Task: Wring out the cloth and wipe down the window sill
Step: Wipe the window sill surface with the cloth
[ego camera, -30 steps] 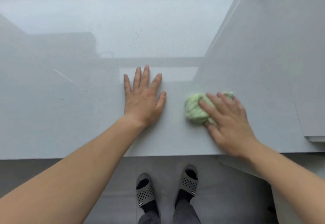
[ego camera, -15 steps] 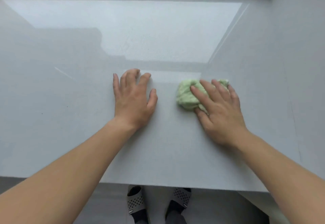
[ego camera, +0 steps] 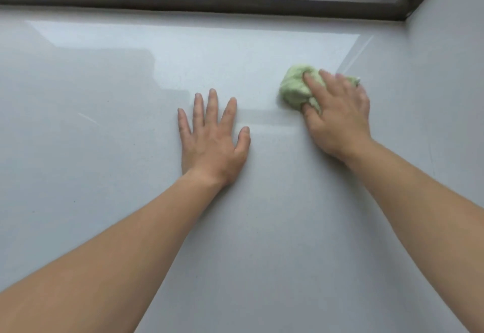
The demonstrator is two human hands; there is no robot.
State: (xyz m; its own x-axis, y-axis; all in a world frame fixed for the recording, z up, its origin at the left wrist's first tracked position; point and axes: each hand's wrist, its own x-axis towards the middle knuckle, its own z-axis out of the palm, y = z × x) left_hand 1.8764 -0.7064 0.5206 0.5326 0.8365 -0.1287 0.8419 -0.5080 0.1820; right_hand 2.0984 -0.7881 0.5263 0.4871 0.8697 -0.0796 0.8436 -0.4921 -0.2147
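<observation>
Pressing green cloth (ego camera: pixel 293 89) onto window sill (ego camera: pixel 104 149), right hand (ego camera: pixel 337 120) grip seemingly flat; left hand (ego camera: pixel 212 144) splayed wide.

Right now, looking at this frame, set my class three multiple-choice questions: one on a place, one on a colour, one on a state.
1. Where is the cloth?
A under the right hand
B on the floor
C in a bucket
2. What colour is the cloth?
A blue
B light green
C red
3. How is the left hand?
A clenched in a fist
B gripping the cloth
C flat on the window sill, fingers spread
Answers: 1 A, the right hand's fingers press on it; 2 B, it shows pale green against the grey sill; 3 C, its palm lies down, holding nothing.
</observation>
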